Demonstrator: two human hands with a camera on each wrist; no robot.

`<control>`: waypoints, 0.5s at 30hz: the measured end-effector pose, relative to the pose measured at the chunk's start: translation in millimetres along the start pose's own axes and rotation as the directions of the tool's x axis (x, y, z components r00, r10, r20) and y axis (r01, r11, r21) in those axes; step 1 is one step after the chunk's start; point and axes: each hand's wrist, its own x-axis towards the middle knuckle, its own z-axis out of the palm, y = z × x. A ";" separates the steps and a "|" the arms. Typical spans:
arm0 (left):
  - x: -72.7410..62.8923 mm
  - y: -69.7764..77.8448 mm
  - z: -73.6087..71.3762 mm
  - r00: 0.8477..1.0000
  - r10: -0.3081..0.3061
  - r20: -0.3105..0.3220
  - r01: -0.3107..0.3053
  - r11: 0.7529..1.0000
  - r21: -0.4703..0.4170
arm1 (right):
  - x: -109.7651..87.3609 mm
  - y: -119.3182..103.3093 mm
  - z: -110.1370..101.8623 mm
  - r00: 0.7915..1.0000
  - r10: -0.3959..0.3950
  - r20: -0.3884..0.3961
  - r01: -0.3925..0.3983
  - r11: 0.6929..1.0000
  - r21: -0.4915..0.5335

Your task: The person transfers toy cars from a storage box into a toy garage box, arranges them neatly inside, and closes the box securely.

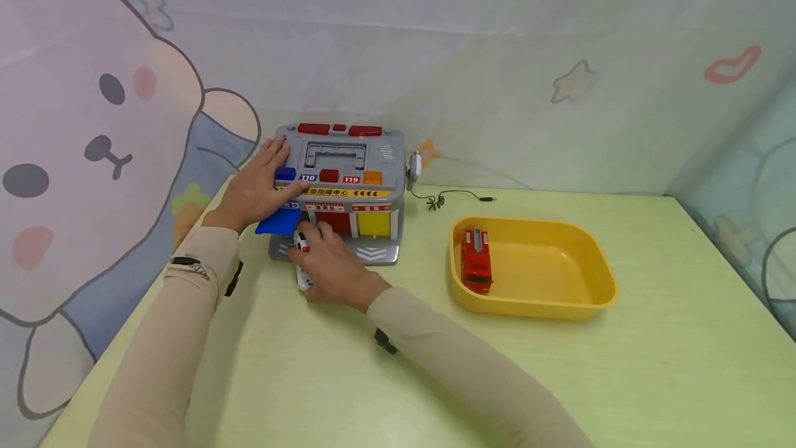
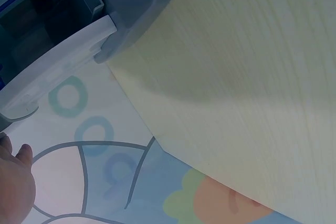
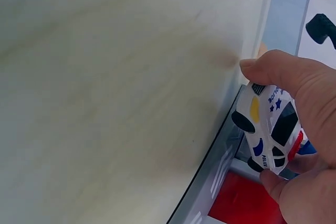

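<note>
A grey toy emergency station (image 1: 392,168) with a blue, a red and a yellow garage door stands toward the back left of the table. My left hand (image 1: 253,189) rests on the left end of its roof, fingers extended along the top and thumb at the front edge. Just below that hand, the blue door (image 1: 276,224) is swung up, and the left wrist view looks into the dark bay. My right hand (image 1: 332,265) grips a white toy police car (image 3: 269,124) between thumb and fingers, right in front of the raised door.
To the right, a yellow tray (image 1: 547,308) holds a red toy fire truck (image 1: 477,261). A thin black cable (image 1: 460,192) trails from the station's right side, beside a grey knob (image 1: 414,166). A printed cloth backdrop (image 1: 485,75) rises behind the table.
</note>
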 end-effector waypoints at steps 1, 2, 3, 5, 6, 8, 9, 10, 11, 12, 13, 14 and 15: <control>0.4 -0.1 0.1 1.000 -0.001 0.001 0.001 1.000 0.003 | 0.8 -0.1 0.1 1.000 0.003 0.001 -0.003 1.000 0.001; 0.5 -0.2 0.2 1.000 -0.002 0.000 0.002 1.000 0.006 | 1.5 -0.3 0.2 1.000 0.006 0.002 -0.006 1.000 0.003; 0.8 -0.4 0.3 1.000 -0.002 -0.001 0.002 1.000 0.007 | 2.3 -0.4 0.3 1.000 0.010 0.003 -0.010 1.000 0.006; 1.3 -1.1 0.5 1.000 -0.003 -0.001 0.003 1.000 0.010 | 3.7 -0.8 0.4 1.000 0.015 0.003 -0.015 1.000 0.010; 1.4 -1.3 0.5 1.000 -0.003 0.001 0.003 1.000 0.011 | 4.4 -1.1 0.3 1.000 0.017 0.005 -0.017 1.000 0.013; 1.4 -2.1 0.7 1.000 -0.006 0.003 0.006 1.000 0.011 | 6.0 -1.8 0.9 1.000 0.017 0.006 -0.017 1.000 0.015; 1.3 -2.6 0.8 1.000 -0.007 0.004 0.007 1.000 0.012 | 7.0 -2.1 1.4 1.000 0.016 0.007 -0.016 1.000 0.013; 1.2 -2.8 0.9 1.000 -0.009 0.005 0.008 1.000 0.013 | 8.1 -2.5 2.1 1.000 0.014 0.005 -0.014 1.000 0.011; 1.1 -2.9 1.1 1.000 -0.011 0.005 0.011 1.000 0.014 | 9.3 -2.8 2.7 1.000 0.013 0.004 -0.014 1.000 0.011; 1.0 -2.9 1.3 1.000 -0.010 0.005 0.010 1.000 0.014 | 10.5 -3.2 3.2 1.000 0.013 0.004 -0.013 1.000 0.009; 1.2 -2.6 1.7 1.000 -0.008 0.006 0.008 1.000 0.009 | 11.7 -3.5 3.6 1.000 0.012 0.004 -0.012 1.000 0.004; 1.5 -2.2 2.1 1.000 -0.006 0.006 0.006 1.000 0.007 | 12.9 -3.7 4.2 1.000 0.012 0.004 -0.012 1.000 0.000; 2.0 -1.7 2.8 1.000 -0.004 0.007 0.004 1.000 0.005 | 14.0 -3.9 4.6 1.000 0.012 0.004 -0.012 1.000 -0.006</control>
